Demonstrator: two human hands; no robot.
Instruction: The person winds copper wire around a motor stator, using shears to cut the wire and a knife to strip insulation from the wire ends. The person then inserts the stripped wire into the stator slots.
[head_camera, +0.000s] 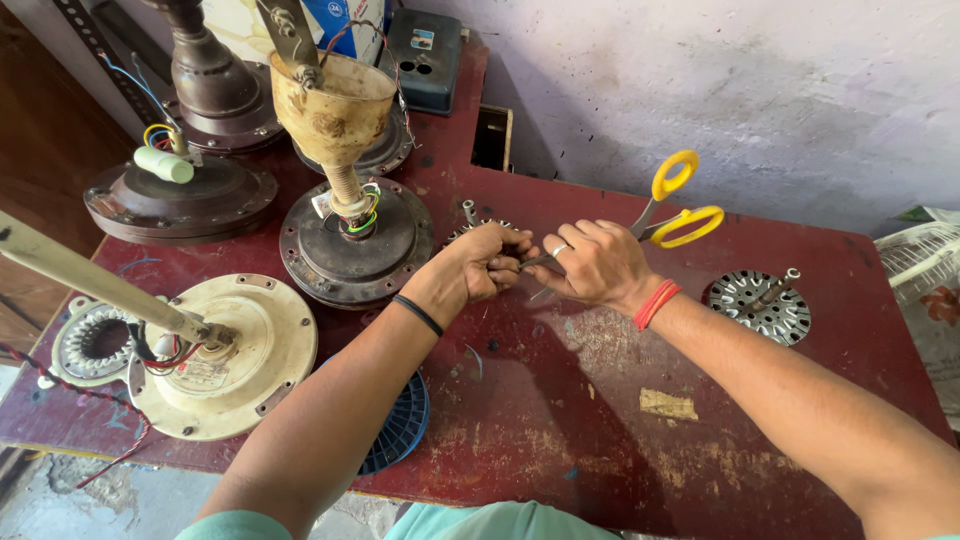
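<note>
The right hand (597, 265) grips a pair of yellow-handled scissors (672, 212), handles rising up and to the right of the knuckles, blades pointing left toward the other fist. The left hand (487, 262) is clenched over a small metal motor part (470, 222), mostly hidden beneath it, above the dark red worktable (560, 440), just right of a brown fan motor housing (352, 245).

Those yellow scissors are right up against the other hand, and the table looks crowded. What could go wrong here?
1. The yellow-handled scissors point their blades at the left hand, whose fingers close around a small part; a slip might nick them.
2. The cream fan motor sits near the red table front edge, its long rod sticking out left; a bump could tip it off.
</note>
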